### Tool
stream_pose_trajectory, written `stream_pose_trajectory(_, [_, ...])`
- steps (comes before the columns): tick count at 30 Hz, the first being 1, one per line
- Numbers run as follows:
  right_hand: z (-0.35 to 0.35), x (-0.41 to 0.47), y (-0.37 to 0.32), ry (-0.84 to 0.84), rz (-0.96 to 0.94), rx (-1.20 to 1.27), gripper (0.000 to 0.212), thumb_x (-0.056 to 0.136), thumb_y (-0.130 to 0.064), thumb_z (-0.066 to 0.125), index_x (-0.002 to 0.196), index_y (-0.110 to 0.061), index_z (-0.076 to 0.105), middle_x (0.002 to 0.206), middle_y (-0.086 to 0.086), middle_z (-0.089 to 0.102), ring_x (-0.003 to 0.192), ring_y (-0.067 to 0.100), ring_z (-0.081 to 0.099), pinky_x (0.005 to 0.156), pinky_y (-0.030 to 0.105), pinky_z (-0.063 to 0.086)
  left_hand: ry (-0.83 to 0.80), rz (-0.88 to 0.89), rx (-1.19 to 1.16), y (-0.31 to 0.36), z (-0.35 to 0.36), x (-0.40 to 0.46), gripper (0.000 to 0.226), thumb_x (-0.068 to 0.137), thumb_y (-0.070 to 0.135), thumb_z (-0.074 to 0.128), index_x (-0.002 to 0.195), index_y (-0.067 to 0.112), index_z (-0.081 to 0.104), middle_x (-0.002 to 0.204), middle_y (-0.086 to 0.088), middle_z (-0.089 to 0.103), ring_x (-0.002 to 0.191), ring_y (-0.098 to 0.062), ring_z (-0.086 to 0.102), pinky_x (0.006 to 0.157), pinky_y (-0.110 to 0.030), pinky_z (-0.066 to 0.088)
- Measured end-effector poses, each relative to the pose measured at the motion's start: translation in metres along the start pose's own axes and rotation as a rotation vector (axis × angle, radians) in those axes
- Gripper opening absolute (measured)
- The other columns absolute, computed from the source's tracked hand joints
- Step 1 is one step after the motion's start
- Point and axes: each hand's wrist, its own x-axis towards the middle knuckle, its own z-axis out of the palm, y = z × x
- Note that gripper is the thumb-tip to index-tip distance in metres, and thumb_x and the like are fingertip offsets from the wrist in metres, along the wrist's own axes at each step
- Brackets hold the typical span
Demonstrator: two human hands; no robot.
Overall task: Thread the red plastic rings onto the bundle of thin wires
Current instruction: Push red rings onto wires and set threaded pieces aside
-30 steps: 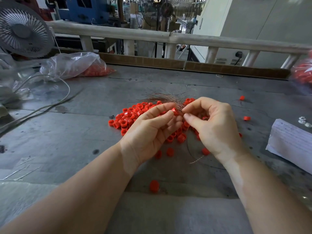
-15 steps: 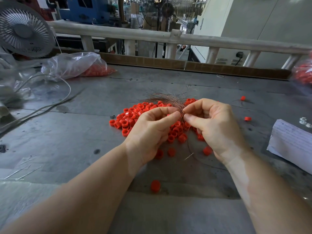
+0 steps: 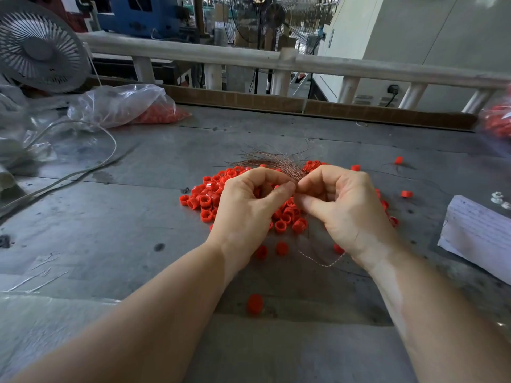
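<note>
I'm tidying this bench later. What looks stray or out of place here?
Several red rings lie apart from the main pile: one near the front edge, two off to the right. The wire bundle fans out loosely beyond both hands. Nothing looks damaged.

Red rings (image 3: 206, 201) heaped (loose) beneath splayed coppery wire bundle (image 3: 272, 161).
</note>
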Motion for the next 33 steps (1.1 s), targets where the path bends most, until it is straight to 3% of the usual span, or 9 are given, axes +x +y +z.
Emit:
stream_pose_trajectory(9, [-0.0002, 0.0004, -0.0018, -0.067, -0.046, -0.12, 0.032, 0.078, 0.005, 0.069, 0.069, -0.024, 0.061, 0.064, -0.007, 0.06, 0.06, 0.0, 0.054, 0.061, 0.016, 0.048, 0.053, -0.008, 0.017, 0.0024, -0.0001, -0.0005, 0.022, 0.08, 0.005, 0.066, 0.063, 0.02, 0.065, 0.043, 0.016, 0.049, 0.039, 0.001, 0.041, 0.044, -0.008, 0.031])
stream_pose_trajectory(12, [-0.0005, 0.0009, -0.0015, -0.075, -0.06, -0.129, 0.034, 0.079, 0.006, 0.068, 0.069, -0.026, 0.06, 0.064, -0.011, 0.058, 0.061, -0.003, 0.054, 0.061, 0.009, 0.043, 0.048, -0.042, -0.04, 0.004, -0.0002, -0.0008, 0.023, 0.08, 0.002, 0.065, 0.063, 0.018, 0.063, 0.039, 0.017, 0.046, 0.036, 0.002, 0.041, 0.041, -0.006, 0.029])
stream_pose_trajectory(18, [-0.0005, 0.0015, 0.0009, -0.057, -0.062, -0.184, 0.035, 0.08, 0.003, 0.068, 0.07, -0.029, 0.058, 0.068, -0.007, 0.061, 0.065, 0.002, 0.055, 0.067, 0.015, 0.047, 0.032, -0.159, -0.152, 0.0067, 0.0015, -0.0026, 0.022, 0.082, 0.0, 0.062, 0.064, 0.013, 0.061, 0.036, 0.012, 0.042, 0.031, -0.002, 0.033, 0.034, -0.011, 0.026])
stream_pose_trajectory(23, [-0.0035, 0.0007, 0.0018, -0.059, -0.038, -0.193, 0.029, 0.08, 0.002, 0.068, 0.07, -0.025, 0.062, 0.068, -0.007, 0.062, 0.064, -0.001, 0.056, 0.065, 0.011, 0.046, 0.014, -0.163, -0.174, 0.0072, 0.001, -0.0022, 0.017, 0.084, 0.005, 0.064, 0.069, 0.012, 0.063, 0.037, 0.011, 0.039, 0.031, -0.002, 0.03, 0.034, -0.011, 0.025])
stream_pose_trajectory(27, [-0.0024, -0.0011, 0.0016, -0.106, -0.048, -0.237, 0.023, 0.081, 0.0, 0.067, 0.073, -0.021, 0.064, 0.069, -0.005, 0.063, 0.066, 0.002, 0.057, 0.066, 0.012, 0.045, -0.015, -0.111, -0.066, 0.0059, -0.002, -0.0013, 0.02, 0.086, 0.006, 0.062, 0.068, 0.016, 0.061, 0.041, 0.014, 0.043, 0.035, -0.002, 0.035, 0.038, -0.01, 0.027])
stream_pose_trajectory(31, [-0.0015, -0.0017, 0.0027, -0.119, -0.068, -0.326, 0.028, 0.082, -0.002, 0.066, 0.07, -0.026, 0.059, 0.068, -0.007, 0.061, 0.069, 0.011, 0.058, 0.068, 0.024, 0.047, 0.006, 0.128, 0.394, 0.0053, 0.0004, -0.0016, 0.02, 0.086, 0.008, 0.063, 0.071, 0.019, 0.058, 0.054, 0.014, 0.047, 0.053, 0.001, 0.044, 0.053, -0.009, 0.033])
stream_pose_trajectory(33, [-0.0015, -0.0021, 0.0029, -0.107, -0.075, -0.341, 0.028, 0.082, -0.002, 0.067, 0.069, -0.026, 0.059, 0.066, -0.009, 0.059, 0.067, 0.009, 0.057, 0.068, 0.025, 0.047, 0.027, 0.176, 0.464, 0.005, 0.0019, -0.0023, 0.016, 0.086, 0.009, 0.063, 0.074, 0.02, 0.059, 0.059, 0.014, 0.049, 0.057, 0.002, 0.046, 0.057, -0.009, 0.035])
